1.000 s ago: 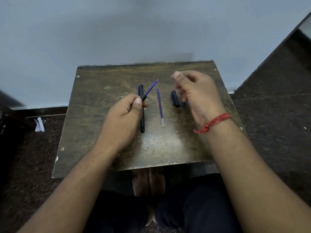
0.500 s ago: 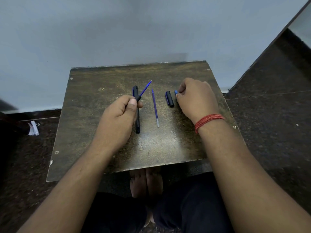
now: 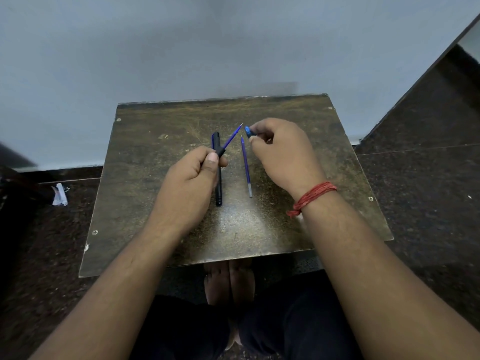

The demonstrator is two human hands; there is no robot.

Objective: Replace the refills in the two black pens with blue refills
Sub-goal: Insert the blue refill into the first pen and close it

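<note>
scrap of white paper (image 3: 59,194) on the dark floor (image 3: 39,255) at far left, off the counter (image 3: 145,203). on the counter, left of centre: a capped black pen (image 3: 219,188) lying flat, long axis running away from the person, partly hidden under the left hand (image 3: 192,183). left hand is clenched round a second pen barrel (image 3: 220,152) — only its black end shows past the thumb — with a blue refill (image 3: 232,137) sticking out of it, angled up and to the right, tip in the air. just right of that, a loose blue refill (image 3: 246,166) lies flat on the counter, tip pointing away, pale end toward the person, not touched by either hand. right hand (image 3: 283,157) is raised above the counter, fingers curled, pinching a small blue-tipped piece (image 3: 248,132) — looks like the pen's nose section, can't tell for sure. that piece sits just beside the tip of the held refill, small gap between them. red thread band (image 3: 313,197) on the right wrist. bare feet (image 3: 230,279) visible below the counter's near edge.
</note>
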